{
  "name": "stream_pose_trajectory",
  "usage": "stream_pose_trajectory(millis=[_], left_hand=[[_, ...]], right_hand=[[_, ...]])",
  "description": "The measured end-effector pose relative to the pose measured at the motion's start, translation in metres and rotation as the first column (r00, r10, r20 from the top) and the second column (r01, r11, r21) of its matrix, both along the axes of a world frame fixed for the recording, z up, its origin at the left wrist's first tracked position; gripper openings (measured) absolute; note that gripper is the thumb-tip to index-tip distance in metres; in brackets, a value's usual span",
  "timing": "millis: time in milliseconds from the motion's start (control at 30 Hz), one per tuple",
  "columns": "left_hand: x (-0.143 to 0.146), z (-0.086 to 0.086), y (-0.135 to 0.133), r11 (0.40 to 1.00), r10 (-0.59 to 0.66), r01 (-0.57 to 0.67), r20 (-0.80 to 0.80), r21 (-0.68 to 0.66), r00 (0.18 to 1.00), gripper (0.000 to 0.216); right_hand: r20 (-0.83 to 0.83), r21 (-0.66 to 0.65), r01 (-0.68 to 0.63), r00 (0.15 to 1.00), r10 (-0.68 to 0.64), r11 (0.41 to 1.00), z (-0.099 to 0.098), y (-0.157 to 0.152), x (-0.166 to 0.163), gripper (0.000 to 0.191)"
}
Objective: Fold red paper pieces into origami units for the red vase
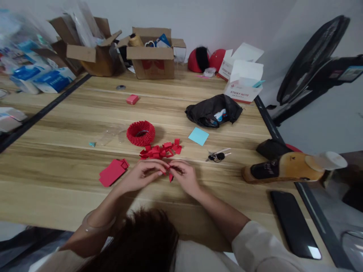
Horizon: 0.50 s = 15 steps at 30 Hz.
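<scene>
My left hand (146, 174) and my right hand (183, 175) meet over the table, fingertips pinched together on a small piece of red paper (171, 176). Part of that paper hangs below the right fingers; the rest is hidden by them. Just beyond my hands lies a loose pile of small folded red paper pieces (159, 150). Behind the pile stands a round red bowl-like ring (141, 133) built from many folded paper pieces. A stack of flat red paper sheets (113, 172) rests left of my left hand.
A blue sticky note (199, 136), keys (218, 155) and a black bag (214, 110) lie to the right. Farther right are a large bottle (283, 168), a phone (295, 223) and a fan (312, 60). Cardboard boxes (153, 64) line the back.
</scene>
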<state>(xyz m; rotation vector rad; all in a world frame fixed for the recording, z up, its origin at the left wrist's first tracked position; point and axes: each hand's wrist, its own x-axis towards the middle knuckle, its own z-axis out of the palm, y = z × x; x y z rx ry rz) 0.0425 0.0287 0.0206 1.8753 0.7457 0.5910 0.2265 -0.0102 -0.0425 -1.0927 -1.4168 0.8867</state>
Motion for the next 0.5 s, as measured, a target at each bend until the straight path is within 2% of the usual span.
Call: stream_pose_trajectory(millis=[267, 500], left_hand=[[-0.0003, -0.0048, -0.0004, 0.999, 0.031, -0.032, -0.030, -0.026, 0.999, 0.014], [-0.0024, -0.0101, 0.0001, 0.996, 0.064, -0.066, -0.029, -0.063, 0.998, 0.016]], right_hand=[[-0.063, 0.054, -0.016, 0.998, 0.020, 0.998, -0.0007, 0.0012, -0.0005, 0.019], [0.062, 0.106, -0.028, 0.998, 0.021, 0.994, 0.0006, 0.0018, 0.0001, 0.010]])
